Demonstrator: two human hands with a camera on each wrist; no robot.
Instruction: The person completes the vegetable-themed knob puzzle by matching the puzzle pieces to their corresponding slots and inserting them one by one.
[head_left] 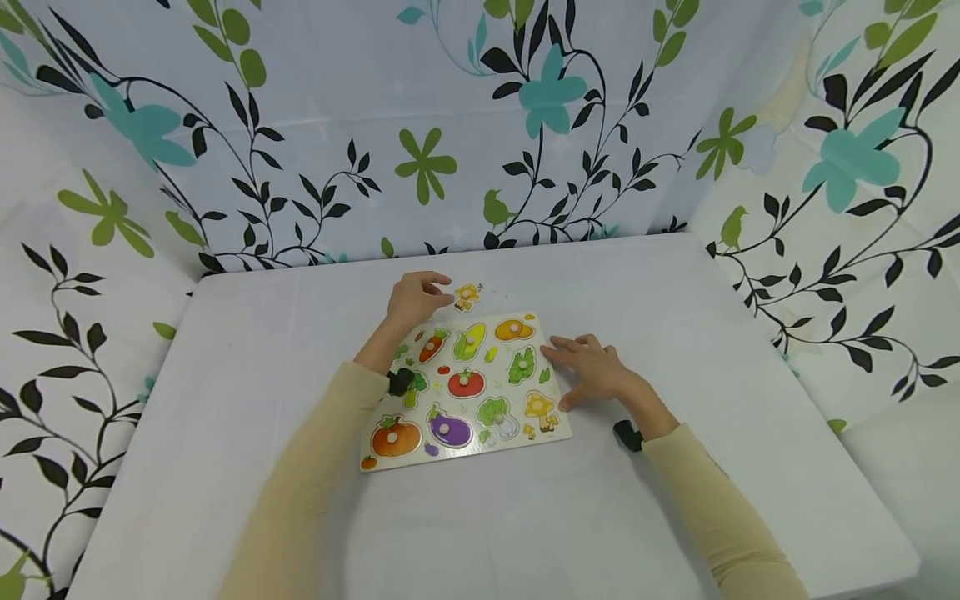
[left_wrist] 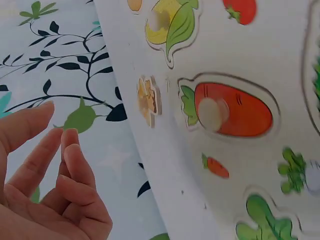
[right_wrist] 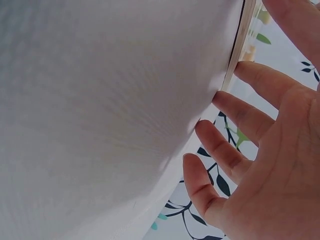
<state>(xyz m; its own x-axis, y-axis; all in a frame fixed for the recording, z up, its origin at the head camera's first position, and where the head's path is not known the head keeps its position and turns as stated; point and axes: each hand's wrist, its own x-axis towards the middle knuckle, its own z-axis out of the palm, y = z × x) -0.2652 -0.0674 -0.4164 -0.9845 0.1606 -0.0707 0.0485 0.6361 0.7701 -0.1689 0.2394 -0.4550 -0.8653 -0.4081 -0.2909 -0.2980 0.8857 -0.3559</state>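
A yellow mushroom puzzle piece [head_left: 466, 297] lies on the table just behind a white vegetable puzzle board [head_left: 487, 327]. Close to the piece's left side is my left hand [head_left: 417, 298], holding nothing. The left wrist view shows its fingers loosely bent, with space between them and the mushroom piece [left_wrist: 147, 101]. On the board sit knobbed pieces, among them a carrot [left_wrist: 235, 109], a tomato [head_left: 467, 384], an eggplant [head_left: 452, 431] and a pumpkin [head_left: 396, 437]. My right hand [head_left: 592, 367] is spread at the board's right side, fingertips [right_wrist: 241, 67] against its edge.
The board rests on a white-covered table [head_left: 480, 533], whose far edge meets a leaf-patterned curtain [head_left: 337, 100]. The same cloth hangs at both sides. Dark camera mounts [head_left: 627, 436] sit on the wrists, over beige sleeves [head_left: 720, 517].
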